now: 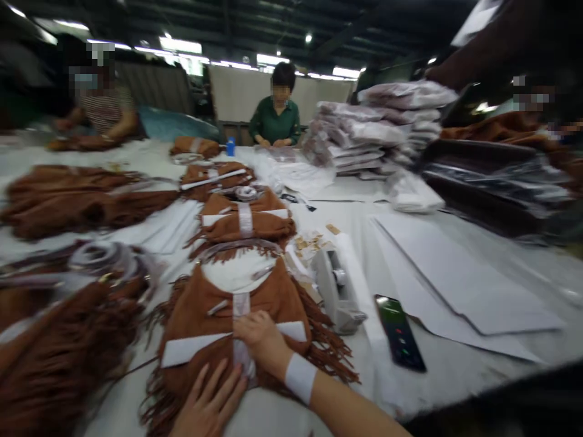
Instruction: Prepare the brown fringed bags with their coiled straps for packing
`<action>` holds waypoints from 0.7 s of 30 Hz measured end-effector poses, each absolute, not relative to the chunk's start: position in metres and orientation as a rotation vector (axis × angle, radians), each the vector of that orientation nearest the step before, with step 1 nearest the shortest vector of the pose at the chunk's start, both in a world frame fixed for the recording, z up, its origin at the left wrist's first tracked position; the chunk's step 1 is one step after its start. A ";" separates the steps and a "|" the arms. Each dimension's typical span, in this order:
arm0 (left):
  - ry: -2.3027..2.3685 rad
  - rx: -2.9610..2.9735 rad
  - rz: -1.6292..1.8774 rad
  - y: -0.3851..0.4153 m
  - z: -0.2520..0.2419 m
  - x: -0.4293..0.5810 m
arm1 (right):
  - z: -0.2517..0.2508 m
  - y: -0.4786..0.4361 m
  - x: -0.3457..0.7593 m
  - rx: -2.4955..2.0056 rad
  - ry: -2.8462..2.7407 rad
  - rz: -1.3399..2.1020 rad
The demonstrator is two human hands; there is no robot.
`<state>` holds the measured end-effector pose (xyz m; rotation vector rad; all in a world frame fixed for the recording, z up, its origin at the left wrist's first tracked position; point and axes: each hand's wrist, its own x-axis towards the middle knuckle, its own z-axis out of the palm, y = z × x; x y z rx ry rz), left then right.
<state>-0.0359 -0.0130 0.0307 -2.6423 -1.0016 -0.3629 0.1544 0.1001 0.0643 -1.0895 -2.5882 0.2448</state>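
Note:
A brown suede fringed bag (191, 315) lies flat in front of me. A plastic-wrapped strap (241, 303) runs down its middle, over a white paper strip (195, 349) that crosses the bag. My left hand (212, 397) rests on the bag's lower part, fingers spread, fingertips next to the strap. My right hand (262, 340), with a white band on the wrist, is closed over the strap, its fingers bent and close together. The fingertips partly hide what they grip.
Similar brown bags (248, 221) lie beyond and to the left. On the right are a tape dispenser (337, 291), a phone (401, 334) and large white sheets (464, 285). Wrapped packages (378, 127) are stacked farther back. Co-workers, one in a green top (276, 124), sit across the table.

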 end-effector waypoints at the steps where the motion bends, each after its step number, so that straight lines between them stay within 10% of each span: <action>1: -1.025 -2.626 -0.312 -0.012 0.042 -0.039 | 0.068 0.102 0.154 -1.091 -2.542 0.281; 21: -1.224 -2.515 -0.267 -0.030 0.054 -0.081 | 0.066 0.044 0.186 -1.091 -2.607 -0.176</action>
